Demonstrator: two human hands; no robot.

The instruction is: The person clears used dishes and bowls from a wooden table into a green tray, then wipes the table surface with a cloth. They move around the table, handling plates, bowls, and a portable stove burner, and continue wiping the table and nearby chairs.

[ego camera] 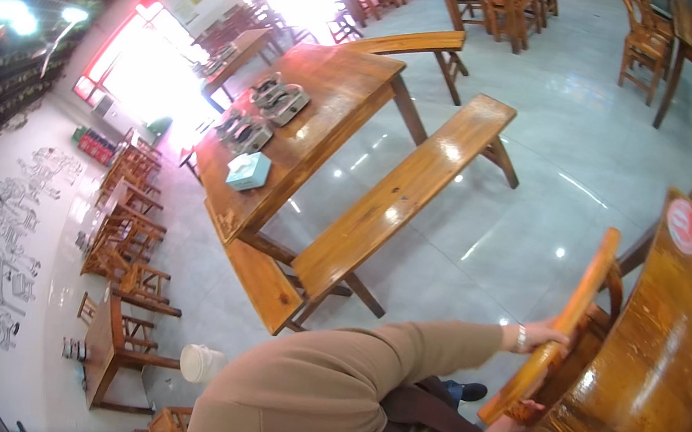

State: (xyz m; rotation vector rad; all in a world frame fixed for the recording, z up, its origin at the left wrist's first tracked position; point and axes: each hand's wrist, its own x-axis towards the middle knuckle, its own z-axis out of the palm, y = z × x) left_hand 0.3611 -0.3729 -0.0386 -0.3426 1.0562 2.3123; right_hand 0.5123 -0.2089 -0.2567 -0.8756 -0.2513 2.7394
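A wooden chair with a curved back [599,271] stands against the edge of a long varnished wooden table [666,328] at the right. My left hand [543,337], with a bracelet at its wrist, is closed around the top rail of the chair back. Lower down, my right hand [516,423] is at the near end of the chair back, its fingers curled at the wood; the chair partly hides it, so its grip is unclear. A round sticker [685,226] is on the tabletop.
A wooden bench [406,188] stands beside another table [333,92], which bears portable burners [279,101] and a tissue box [248,171]. A white bucket [202,364] is on the floor at the lower left. More chairs [646,50] and tables stand around the room.
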